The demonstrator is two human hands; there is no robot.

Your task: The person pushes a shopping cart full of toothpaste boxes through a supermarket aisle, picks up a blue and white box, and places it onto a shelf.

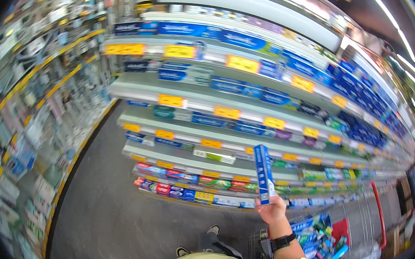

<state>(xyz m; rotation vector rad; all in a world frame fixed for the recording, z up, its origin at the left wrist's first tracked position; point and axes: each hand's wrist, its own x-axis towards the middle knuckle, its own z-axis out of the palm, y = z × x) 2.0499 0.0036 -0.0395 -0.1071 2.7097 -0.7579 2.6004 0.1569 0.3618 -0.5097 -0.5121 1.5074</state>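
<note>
My right hand (273,209) is closed around the lower end of a long blue and white carton (262,173), likely a toothpaste box, held nearly upright before the shelves. A dark watch (282,242) is strapped on that wrist. My left hand is out of view. Behind the carton runs a tiered shop shelf (199,130) with yellow price tags along its edges. Blue cartons (187,30) lie in a row on its top tier. A white and green carton (214,156) rests on a lower tier. Red and green cartons (214,182) fill a tier near the floor.
Beside my right arm stands a wire shopping cart (358,213) with a red bar, heaped with blue and green packs (314,235). More shelving (44,93), blurred, lines the left side. Dark grey floor (119,211) lies between, with my shoes (214,229) on it.
</note>
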